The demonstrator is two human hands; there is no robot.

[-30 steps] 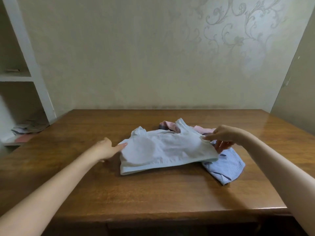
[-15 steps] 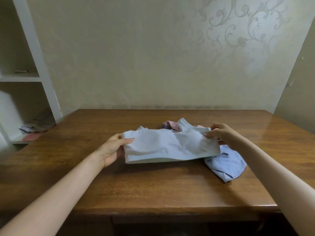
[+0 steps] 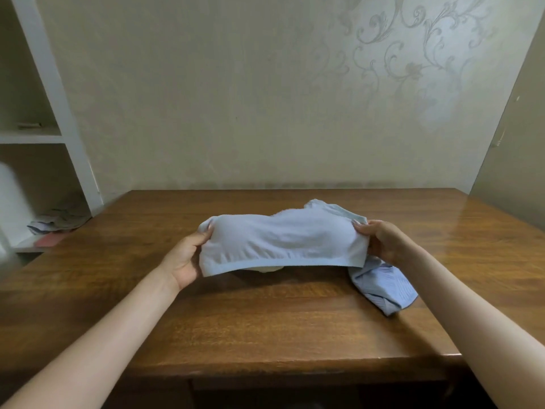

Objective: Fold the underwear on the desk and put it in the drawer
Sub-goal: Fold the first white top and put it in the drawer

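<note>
Left hand (image 3: 184, 258) and right hand (image 3: 380, 242) hold pale bra (image 3: 280, 240) above desk (image 3: 265, 320).

One head-worn wide-angle camera looks forward and down across the brown wooden desk (image 3: 265, 335), from its near edge toward the patterned beige wall (image 3: 236, 98).

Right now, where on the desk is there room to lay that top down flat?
The desk is bare in front, between the pale blue top and the near edge, and on the left, beyond the left hand. It is crowded beside the right hand, where the ribbed blue garment lies.
</note>
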